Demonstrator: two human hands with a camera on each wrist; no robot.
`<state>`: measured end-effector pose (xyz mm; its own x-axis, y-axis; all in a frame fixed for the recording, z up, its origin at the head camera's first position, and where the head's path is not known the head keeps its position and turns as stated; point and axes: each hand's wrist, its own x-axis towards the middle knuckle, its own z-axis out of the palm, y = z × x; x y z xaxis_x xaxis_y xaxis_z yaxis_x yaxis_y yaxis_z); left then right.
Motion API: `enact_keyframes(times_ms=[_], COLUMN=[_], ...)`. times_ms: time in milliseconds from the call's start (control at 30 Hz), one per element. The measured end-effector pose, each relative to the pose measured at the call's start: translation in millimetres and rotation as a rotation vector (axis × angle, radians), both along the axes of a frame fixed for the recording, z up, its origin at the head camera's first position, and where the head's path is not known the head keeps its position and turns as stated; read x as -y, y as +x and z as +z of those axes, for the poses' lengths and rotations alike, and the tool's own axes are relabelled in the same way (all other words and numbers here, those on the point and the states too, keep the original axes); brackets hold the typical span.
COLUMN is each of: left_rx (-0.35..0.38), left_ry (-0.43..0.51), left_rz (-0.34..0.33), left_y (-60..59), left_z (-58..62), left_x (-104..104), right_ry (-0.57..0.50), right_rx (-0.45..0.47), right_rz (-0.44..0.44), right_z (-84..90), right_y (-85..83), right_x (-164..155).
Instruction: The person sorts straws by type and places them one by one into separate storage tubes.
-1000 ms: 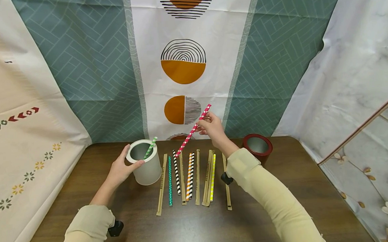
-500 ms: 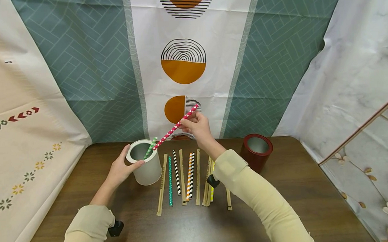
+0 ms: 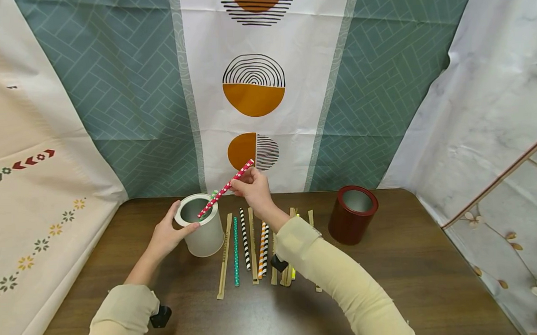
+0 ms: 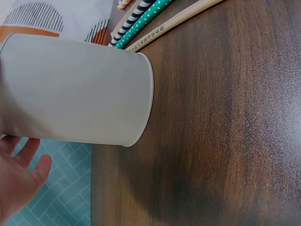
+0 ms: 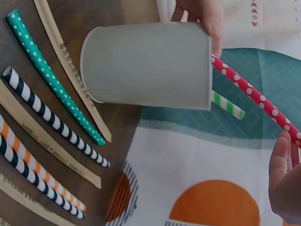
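Observation:
My right hand (image 3: 254,192) pinches a red straw with white dots (image 3: 226,188). The straw slants down to the left, its low end at the mouth of a white can (image 3: 205,237). My left hand (image 3: 170,234) holds that can from the left, thumb across its near side and fingers along the far rim. In the left wrist view those fingers (image 4: 27,153) lie against the can's wall. Inside the can leans a green-and-white striped straw (image 5: 228,104), its top sticking out. The right wrist view has the red straw's low end at the rim.
Several straws lie in a row right of the white can: paper-wrapped ones (image 3: 225,259), a teal dotted one (image 3: 236,254), a black-and-white one (image 3: 245,243) and orange-striped one (image 3: 261,252). A dark red can (image 3: 353,219) stands on the right. Fabric (image 3: 144,93) hangs behind the table.
My right hand has carried the red dotted straw leftward and lower, from above the row of straws to the white can's mouth. The left hand and the white can have stayed put.

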<state>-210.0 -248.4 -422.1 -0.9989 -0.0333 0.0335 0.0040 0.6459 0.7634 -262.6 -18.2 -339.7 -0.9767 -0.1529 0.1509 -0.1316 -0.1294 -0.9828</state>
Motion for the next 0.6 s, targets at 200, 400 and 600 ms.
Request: enact_keyframes(times_ms=[200, 400, 600], left_rx=[-0.002, -0.007, -0.001], left_ry=[0.0, -0.005, -0.004], left_rz=[0.008, 0.011, 0.012], left_y=[-0.7, -1.5, -1.3], left_z=[-1.0, -1.6, -0.8], left_x=[-0.1, -0.5, -1.0], right_ry=[0.028, 0.03, 0.058], right_rx=[-0.005, 0.012, 0.018], right_rz=[0.002, -0.003, -0.001], right_z=[-9.5, -21.6, -31.6], right_y=[3.1, 4.8, 6.9], right_x=[9.6, 17.8, 26.2])
